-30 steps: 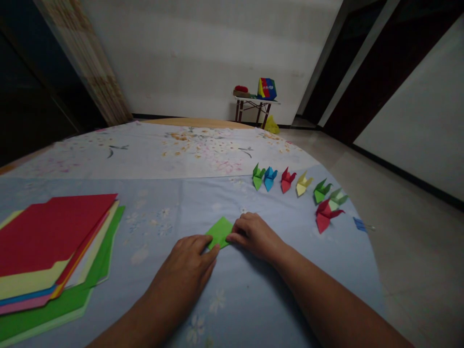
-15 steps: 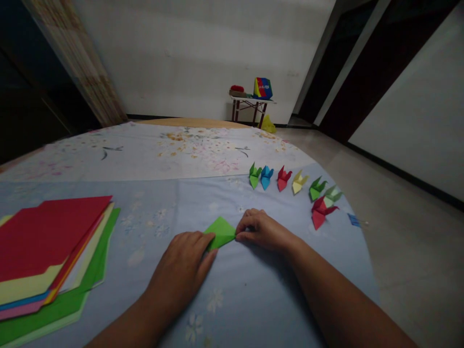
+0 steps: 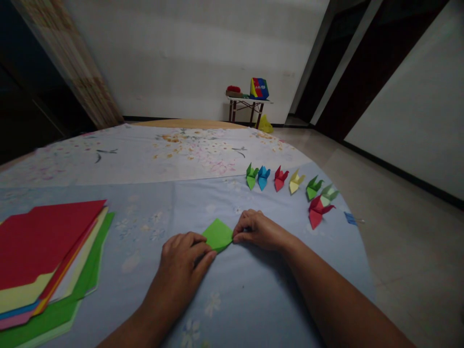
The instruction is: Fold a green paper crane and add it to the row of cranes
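A small folded green paper (image 3: 218,234) lies on the light-blue flowered cloth (image 3: 253,299) in front of me. My left hand (image 3: 183,263) rests on the cloth at the paper's near left edge, fingers curled and pressing on it. My right hand (image 3: 258,229) pinches the paper's right corner with closed fingertips. Both forearms reach in from the bottom of the view.
A stack of coloured paper sheets (image 3: 43,261), red on top, lies at the left. Several folded paper cranes (image 3: 290,183) stand in a row at the far right, with a larger red one (image 3: 317,211). The table edge curves at right; a small table (image 3: 248,104) stands by the wall.
My left hand has curled its fingers and drawn back slightly along the paper's edge. The right hand keeps its pinch on the corner. The view has drifted a little.
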{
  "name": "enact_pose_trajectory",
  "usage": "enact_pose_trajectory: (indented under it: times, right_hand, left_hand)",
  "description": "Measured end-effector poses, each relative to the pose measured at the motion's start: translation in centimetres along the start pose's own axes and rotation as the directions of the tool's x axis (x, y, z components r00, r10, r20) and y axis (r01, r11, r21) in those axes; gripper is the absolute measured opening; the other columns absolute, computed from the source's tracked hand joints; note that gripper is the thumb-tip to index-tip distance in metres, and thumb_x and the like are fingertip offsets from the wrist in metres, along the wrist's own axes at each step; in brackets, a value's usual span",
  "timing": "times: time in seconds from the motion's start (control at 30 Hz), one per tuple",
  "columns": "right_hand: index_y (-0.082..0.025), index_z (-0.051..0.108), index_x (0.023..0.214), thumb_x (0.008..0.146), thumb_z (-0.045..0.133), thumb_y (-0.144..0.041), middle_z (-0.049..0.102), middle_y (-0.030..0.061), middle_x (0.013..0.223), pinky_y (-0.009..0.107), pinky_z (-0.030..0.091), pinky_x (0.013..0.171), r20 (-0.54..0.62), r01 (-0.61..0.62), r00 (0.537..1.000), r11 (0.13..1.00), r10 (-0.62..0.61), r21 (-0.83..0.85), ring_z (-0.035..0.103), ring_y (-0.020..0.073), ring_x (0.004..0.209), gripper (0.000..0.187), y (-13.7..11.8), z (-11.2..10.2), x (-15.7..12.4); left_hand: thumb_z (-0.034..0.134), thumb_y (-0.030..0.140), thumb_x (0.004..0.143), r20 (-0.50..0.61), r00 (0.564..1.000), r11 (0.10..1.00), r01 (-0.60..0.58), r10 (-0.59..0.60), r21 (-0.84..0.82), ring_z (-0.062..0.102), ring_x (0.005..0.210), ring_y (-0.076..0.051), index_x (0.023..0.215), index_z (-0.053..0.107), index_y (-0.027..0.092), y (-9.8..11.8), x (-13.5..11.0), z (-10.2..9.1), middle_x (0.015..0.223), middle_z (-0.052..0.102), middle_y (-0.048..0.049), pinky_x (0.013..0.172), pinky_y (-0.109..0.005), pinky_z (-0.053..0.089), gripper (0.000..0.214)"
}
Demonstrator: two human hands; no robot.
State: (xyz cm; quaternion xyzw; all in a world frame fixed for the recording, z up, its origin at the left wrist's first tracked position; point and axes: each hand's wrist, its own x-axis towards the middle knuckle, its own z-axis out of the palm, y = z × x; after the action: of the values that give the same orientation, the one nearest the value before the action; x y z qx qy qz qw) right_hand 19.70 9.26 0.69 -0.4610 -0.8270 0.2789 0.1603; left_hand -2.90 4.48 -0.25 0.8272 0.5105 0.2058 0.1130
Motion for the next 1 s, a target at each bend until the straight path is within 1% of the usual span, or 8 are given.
enact_pose_trajectory:
  times: [0.23, 0.4, 0.57, 0.73, 0.87, 1.0]
  right_hand:
    - [-0.024, 0.071, 0.082, 0.077, 0.063, -0.029, 0.063, 0.0017, 0.082, 0.030, 0.030, 0.082, 0.002, -0.035, 0.999, 0.999, 0.036, -0.037, 0.053, 0.0164, 0.087, 0.011, -0.4, 0.1, 0.1]
    - [-0.022, 0.071, 0.078, 0.076, 0.062, -0.030, 0.064, 0.0026, 0.081, 0.031, 0.029, 0.082, -0.015, -0.093, 0.996, 0.994, 0.092, -0.056, 0.052, 0.0177, 0.087, 0.012, -0.9, 0.3, 0.2]
    - [-0.021, 0.071, 0.076, 0.075, 0.061, -0.030, 0.065, 0.0025, 0.079, 0.030, 0.028, 0.080, -0.037, -0.108, 0.994, 0.992, 0.106, -0.069, 0.052, 0.0165, 0.084, 0.013, -1.1, 0.4, 0.1]
    - [-0.020, 0.070, 0.075, 0.079, 0.058, -0.035, 0.064, 0.0022, 0.078, 0.030, 0.028, 0.077, -0.069, -0.092, 0.994, 0.992, 0.086, -0.086, 0.052, 0.0160, 0.082, 0.019, -1.0, 0.7, 0.1]
    - [-0.019, 0.068, 0.075, 0.077, 0.061, -0.034, 0.062, 0.0028, 0.079, 0.030, 0.028, 0.077, -0.090, -0.103, 0.992, 0.986, 0.091, -0.129, 0.051, 0.0167, 0.083, 0.017, -1.2, 0.9, 0.1]
    - [-0.019, 0.066, 0.076, 0.077, 0.062, -0.034, 0.061, 0.0030, 0.080, 0.030, 0.028, 0.076, -0.085, -0.110, 0.992, 0.982, 0.097, -0.156, 0.050, 0.0168, 0.082, 0.016, -1.3, 1.0, 0.1]
  left_hand:
    - [0.050, 0.032, 0.083, 0.017, 0.998, 0.998, 0.058, -0.058, 0.011, 0.053, 0.087, -0.021, 0.075, 0.065, 0.023, 0.1, 0.4, 0.3, 0.090, 0.060, -0.0022, 0.083, -0.041, 0.036, 0.019]
    - [0.052, 0.031, 0.082, 0.008, 0.995, 0.994, 0.104, -0.104, 0.018, 0.054, 0.086, -0.021, 0.072, 0.063, 0.021, 0.2, 0.9, 0.4, 0.088, 0.061, -0.0021, 0.082, -0.039, 0.036, 0.018]
    - [0.054, 0.030, 0.080, 0.004, 0.993, 0.993, 0.114, -0.114, 0.020, 0.055, 0.084, -0.021, 0.069, 0.062, 0.021, 0.1, 1.1, 0.4, 0.087, 0.062, -0.0021, 0.080, -0.038, 0.036, 0.017]
    - [0.055, 0.029, 0.079, -0.002, 0.992, 0.992, 0.123, -0.123, 0.010, 0.054, 0.086, -0.021, 0.068, 0.062, 0.021, 0.2, 1.1, 0.5, 0.087, 0.061, -0.0016, 0.082, -0.039, 0.035, 0.015]
    - [0.053, 0.029, 0.080, 0.002, 0.994, 0.994, 0.113, -0.113, -0.002, 0.054, 0.085, -0.020, 0.069, 0.060, 0.020, 0.1, 1.1, 0.4, 0.086, 0.061, -0.0015, 0.081, -0.038, 0.036, 0.015]
    - [0.053, 0.028, 0.080, -0.007, 0.994, 0.994, 0.108, -0.108, 0.005, 0.054, 0.082, -0.020, 0.071, 0.059, 0.020, 0.1, 1.1, 0.4, 0.083, 0.061, -0.0015, 0.078, -0.038, 0.037, 0.013]
